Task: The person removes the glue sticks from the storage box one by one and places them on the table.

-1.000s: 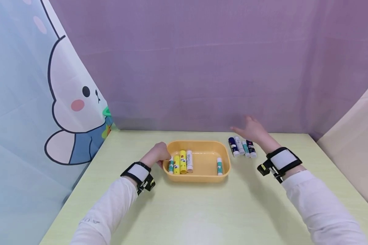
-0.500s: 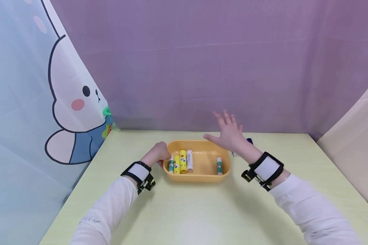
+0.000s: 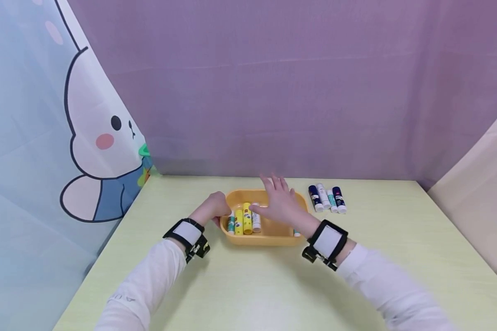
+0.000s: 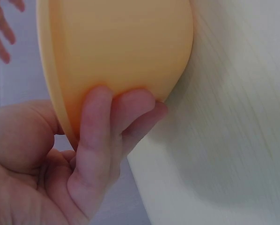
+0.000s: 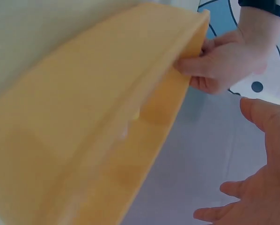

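Observation:
My left hand (image 3: pixel 216 204) pinches the left end of a yellow-orange plastic tray (image 3: pixel 265 241), thumb on the rim and fingers against the outer wall (image 4: pixel 126 47). At that end lie a teal-and-white glue stick (image 3: pixel 231 223), two yellow glue sticks (image 3: pixel 247 219) and a white glue stick (image 3: pixel 256 223), side by side. Another teal glue stick (image 3: pixel 296 233) sits toward the right end, mostly hidden by my right wrist. Over the tray hovers my right hand (image 3: pixel 283 204), fingers spread and holding nothing; its thumb overlaps the white stick in the head view.
To the right of the tray, several more glue sticks lie in a row on the pale table (image 3: pixel 248 285): dark blue (image 3: pixel 315 198), white (image 3: pixel 323 196), teal (image 3: pixel 331 201) and another dark blue one (image 3: pixel 339 200). A purple curtain (image 3: pixel 273 92) hangs behind the table's back edge.
My right hand has moved left from above the glue sticks on the table to above the tray, uncovering that row. My left hand and the tray have stayed put.

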A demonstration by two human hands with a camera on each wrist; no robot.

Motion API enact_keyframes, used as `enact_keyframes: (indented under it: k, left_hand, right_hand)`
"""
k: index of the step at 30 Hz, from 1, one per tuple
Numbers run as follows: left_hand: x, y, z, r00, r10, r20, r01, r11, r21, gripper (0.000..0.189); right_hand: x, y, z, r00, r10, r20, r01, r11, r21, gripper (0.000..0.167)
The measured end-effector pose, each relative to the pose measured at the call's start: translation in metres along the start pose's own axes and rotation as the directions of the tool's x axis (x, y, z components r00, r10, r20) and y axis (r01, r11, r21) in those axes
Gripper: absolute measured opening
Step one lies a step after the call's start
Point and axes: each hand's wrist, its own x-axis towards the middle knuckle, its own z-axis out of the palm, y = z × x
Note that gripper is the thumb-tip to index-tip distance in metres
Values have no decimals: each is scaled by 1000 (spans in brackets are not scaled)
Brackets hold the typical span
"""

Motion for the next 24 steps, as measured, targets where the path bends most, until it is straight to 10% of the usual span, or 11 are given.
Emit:
enact_keyframes:
  k: [24]
  left_hand:
    - [-5, 2, -1, 1000, 4, -2, -4, 1000, 8, 32]
  right_hand:
    - [12, 7, 62, 982, 142, 126, -155, 983, 99, 72]
